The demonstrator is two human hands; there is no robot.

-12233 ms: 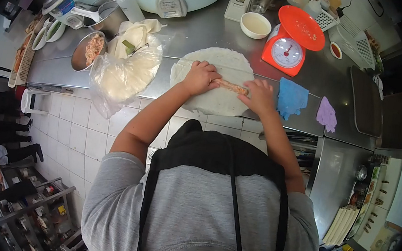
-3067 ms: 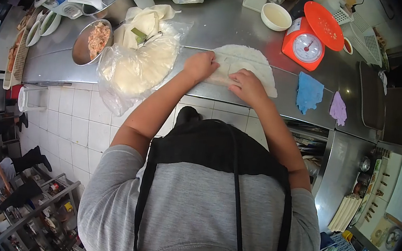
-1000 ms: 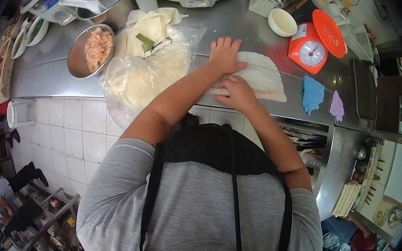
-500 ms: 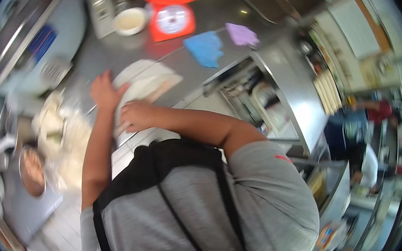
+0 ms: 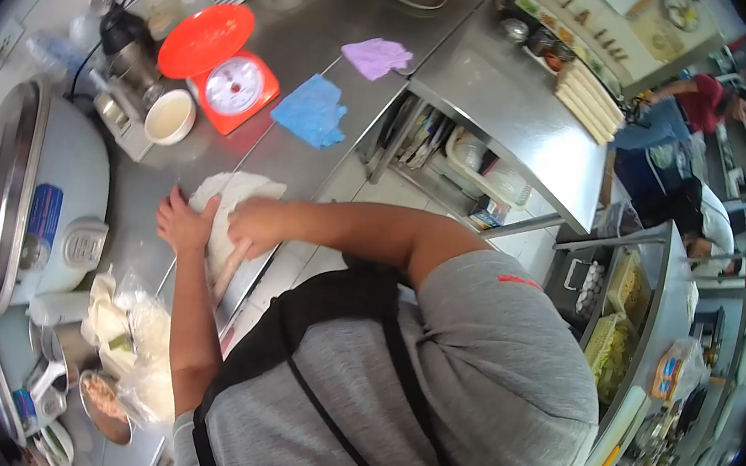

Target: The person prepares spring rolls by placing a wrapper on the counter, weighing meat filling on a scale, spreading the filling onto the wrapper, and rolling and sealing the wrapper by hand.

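A flat, floppy white sheet [image 5: 242, 186] lies on the steel worktop in front of me; whether it is dough or cloth is unclear. My left hand [image 5: 184, 222] rests at its left edge, fingers spread and thumb pointing toward the sheet. On the sheet's right part, my right hand [image 5: 259, 225] is closed, its fingers curled down. From under those fingers a pale brown stick-shaped piece [image 5: 228, 272] sticks out toward my body. The right hand covers its upper end.
Ahead stand an orange kitchen scale [image 5: 235, 88], a cream-filled bowl [image 5: 170, 116], a blue cloth [image 5: 311, 113] and a purple cloth [image 5: 375, 57]. A large cooker [image 5: 73, 199] and a pot of pinkish food [image 5: 104, 405] flank my left. People [image 5: 686, 112] work at far right.
My view has turned and sharpened, so the scale and cloths appear further left. The sheet's raised right side now looks flatter. The stick-shaped piece shows more clearly under my right hand.
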